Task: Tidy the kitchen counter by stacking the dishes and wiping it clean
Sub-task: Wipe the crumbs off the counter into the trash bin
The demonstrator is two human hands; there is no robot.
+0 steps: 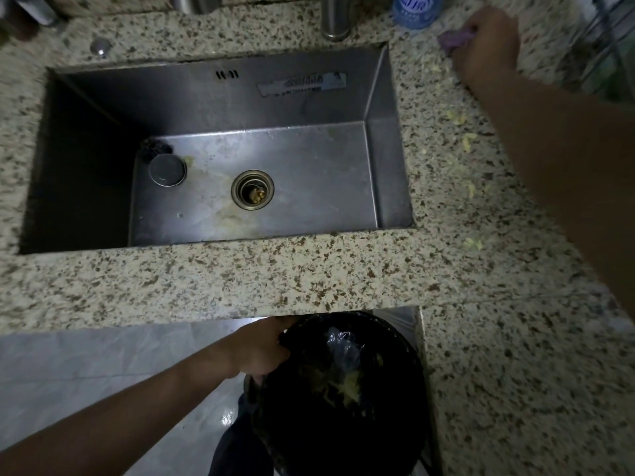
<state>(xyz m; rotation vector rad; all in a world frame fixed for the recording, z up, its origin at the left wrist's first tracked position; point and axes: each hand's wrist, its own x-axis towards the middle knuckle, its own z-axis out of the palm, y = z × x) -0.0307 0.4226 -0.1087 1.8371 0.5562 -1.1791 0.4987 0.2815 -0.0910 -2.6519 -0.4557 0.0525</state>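
Observation:
My right hand point(488, 42) is stretched to the far right of the speckled granite counter point(240, 280) and grips a purple cloth point(453, 39) pressed on the stone. Yellowish food scraps point(465, 142) lie scattered on the counter strip to the right of the sink. My left hand point(261, 348) is below the counter's front edge and grips the rim of a black bin point(343, 400) lined with a dark bag. Food waste and a clear plastic bag lie inside the bin.
A steel sink point(213, 97) fills the middle, with a drain strainer point(252, 189), a round metal lid point(167, 170) and a dark scrubber. A tap base point(335, 18) and a blue-labelled bottle point(415, 10) stand behind it. A wire rack point(604, 46) is at far right.

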